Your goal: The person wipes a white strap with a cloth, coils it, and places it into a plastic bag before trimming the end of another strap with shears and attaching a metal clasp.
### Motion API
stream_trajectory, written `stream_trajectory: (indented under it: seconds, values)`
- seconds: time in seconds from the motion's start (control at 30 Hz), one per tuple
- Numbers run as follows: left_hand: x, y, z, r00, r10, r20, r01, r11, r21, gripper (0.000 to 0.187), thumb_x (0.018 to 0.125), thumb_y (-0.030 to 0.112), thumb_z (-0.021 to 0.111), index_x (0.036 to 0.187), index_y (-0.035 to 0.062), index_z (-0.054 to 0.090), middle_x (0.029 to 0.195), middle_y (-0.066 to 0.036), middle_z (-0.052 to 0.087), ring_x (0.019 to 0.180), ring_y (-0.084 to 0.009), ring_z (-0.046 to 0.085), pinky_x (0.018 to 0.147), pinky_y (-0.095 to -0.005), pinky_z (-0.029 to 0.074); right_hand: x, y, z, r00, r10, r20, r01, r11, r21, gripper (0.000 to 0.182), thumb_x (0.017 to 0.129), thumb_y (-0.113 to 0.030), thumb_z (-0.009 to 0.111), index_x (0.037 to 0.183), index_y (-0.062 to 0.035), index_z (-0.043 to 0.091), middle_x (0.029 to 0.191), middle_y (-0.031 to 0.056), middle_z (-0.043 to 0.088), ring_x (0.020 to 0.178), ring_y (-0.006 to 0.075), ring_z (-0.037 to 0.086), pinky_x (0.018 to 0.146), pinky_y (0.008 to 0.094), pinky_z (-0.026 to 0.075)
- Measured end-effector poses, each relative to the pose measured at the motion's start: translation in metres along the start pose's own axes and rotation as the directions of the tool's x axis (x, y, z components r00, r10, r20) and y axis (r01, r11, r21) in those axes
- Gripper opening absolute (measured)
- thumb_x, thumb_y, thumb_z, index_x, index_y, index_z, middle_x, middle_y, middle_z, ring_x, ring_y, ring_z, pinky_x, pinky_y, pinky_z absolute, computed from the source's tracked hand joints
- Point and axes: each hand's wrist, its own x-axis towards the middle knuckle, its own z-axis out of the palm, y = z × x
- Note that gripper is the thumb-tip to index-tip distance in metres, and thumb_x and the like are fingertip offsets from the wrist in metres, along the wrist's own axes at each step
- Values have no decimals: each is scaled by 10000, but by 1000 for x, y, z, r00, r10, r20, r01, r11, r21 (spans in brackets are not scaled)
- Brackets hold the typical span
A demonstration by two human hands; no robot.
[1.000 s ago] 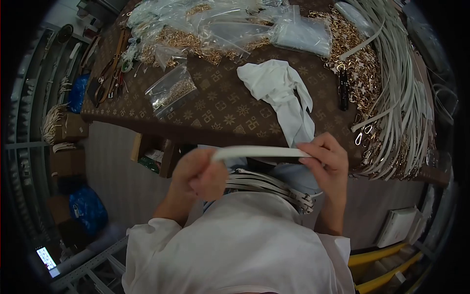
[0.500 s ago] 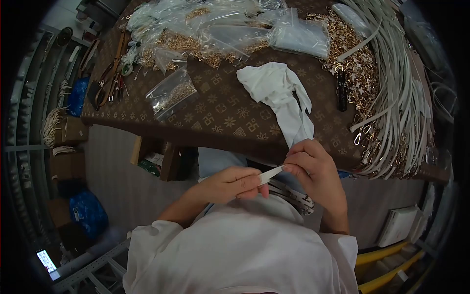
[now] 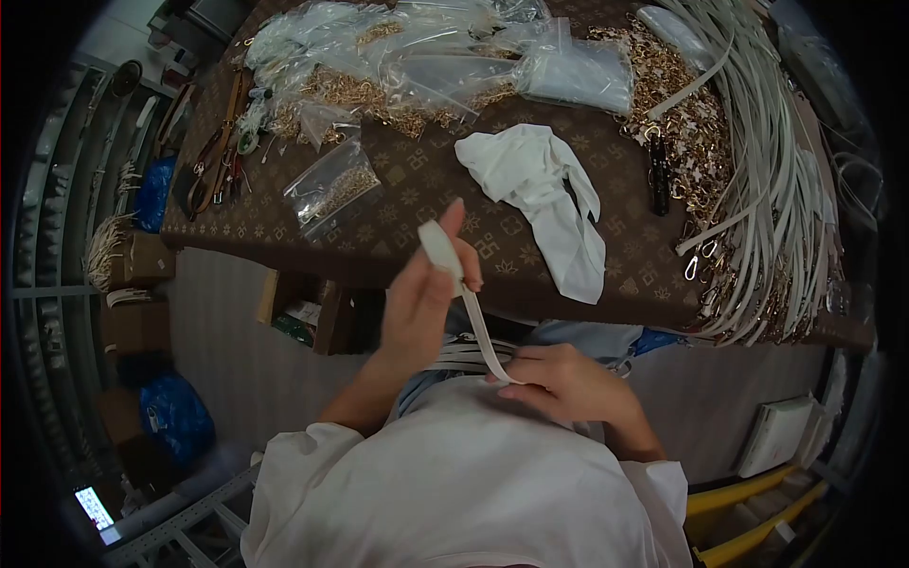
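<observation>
A narrow white strap (image 3: 480, 331) runs between my two hands in front of my body. My left hand (image 3: 422, 303) is raised at the table's front edge, its fingers round the upper part of the strap, where a wider white end stands up past the thumb. My right hand (image 3: 563, 383) is lower, close to my shirt, pinching the strap's lower part. More white straps (image 3: 459, 355) lie across my lap, partly hidden behind the hands. A crumpled white cloth (image 3: 544, 189) lies on the patterned brown table (image 3: 417, 204) beyond my hands.
Clear plastic bags (image 3: 417, 76) and gold hardware (image 3: 663, 71) cover the table's back. A small bag of metal pieces (image 3: 336, 189) lies at the left, near pliers and tools (image 3: 222, 170). Many long pale straps (image 3: 772, 189) hang over the right side. A yellow crate (image 3: 748, 511) stands at the lower right.
My left hand has risen up and forward with the strap's upper part. My right hand has moved down and left toward my shirt, and more of the strap shows between them.
</observation>
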Motion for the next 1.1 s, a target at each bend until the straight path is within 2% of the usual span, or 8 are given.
stream_trajectory:
  seconds: [0.07, 0.4, 0.5, 0.7, 0.83, 0.93, 1.0, 1.1]
  values:
    - [-6, -11, 7, 976, 58, 211, -182, 752, 633, 421, 940, 201, 384, 1253, -79, 351, 834, -68, 471, 719, -201, 470, 685, -317, 407, -2, -23, -24, 995, 100, -23, -98, 994, 56, 132, 747, -74, 650, 864, -30, 608, 685, 92, 511, 571, 244, 529, 511, 341, 423]
    - [-13, 10, 6, 703, -561, 437, 367, 813, 453, 376, 944, 262, 359, 869, -45, 563, 552, -32, 411, 505, -149, 408, 506, -267, 338, 8, -1, -32, 893, -46, -448, -125, 931, -344, 138, 738, -102, 659, 717, -10, 558, 672, 92, 513, 554, 221, 484, 497, 303, 376]
    - [-16, 19, -6, 610, -646, 459, 653, 738, 170, 442, 953, 329, 331, 795, -9, 569, 508, 4, 377, 457, -94, 352, 451, -235, 269, 6, 5, -16, 885, 37, -464, -96, 990, -104, 117, 757, -99, 644, 750, -17, 561, 673, 87, 494, 561, 223, 471, 504, 309, 381]
    - [1, 22, -25, 968, -147, 205, 252, 513, -821, 483, 951, 393, 299, 933, -16, 554, 541, 34, 354, 483, -75, 343, 462, -214, 286, -5, 16, -3, 768, -18, -641, -281, 889, -361, 155, 761, -57, 624, 908, -20, 597, 687, 92, 482, 580, 233, 513, 501, 310, 411]
    - [12, 21, -15, 996, -90, -10, 47, 606, -794, 495, 951, 390, 296, 1154, -28, 465, 657, 6, 404, 568, -103, 389, 536, -211, 324, -11, 21, 3, 934, -24, -355, -149, 880, -451, 144, 793, -39, 597, 929, 7, 588, 666, 79, 503, 586, 199, 547, 487, 274, 419]
    - [3, -7, 1, 992, 94, -83, -87, 993, 77, 416, 931, 287, 378, 1169, -49, 435, 865, -96, 489, 701, -191, 468, 687, -285, 391, -9, -1, 6, 970, 242, 11, -225, 882, 414, 110, 831, -49, 573, 923, 8, 587, 660, 47, 550, 573, 138, 564, 504, 238, 443]
    - [-6, -14, 3, 953, 110, 281, -287, 614, 735, 356, 901, 295, 438, 1033, -32, 487, 874, -158, 501, 749, -271, 501, 704, -334, 410, -11, -11, -7, 948, 318, 19, -275, 785, 555, 94, 839, -57, 567, 904, 8, 588, 666, 50, 569, 568, 103, 559, 497, 229, 437]
    - [-9, -14, 1, 804, -6, 594, -533, 436, 726, 326, 860, 317, 515, 891, -7, 519, 790, -155, 523, 706, -303, 519, 624, -358, 428, -17, -2, -23, 906, 421, -25, -321, 725, 609, 91, 848, -82, 571, 874, 2, 593, 667, 30, 577, 558, 72, 545, 507, 213, 443]
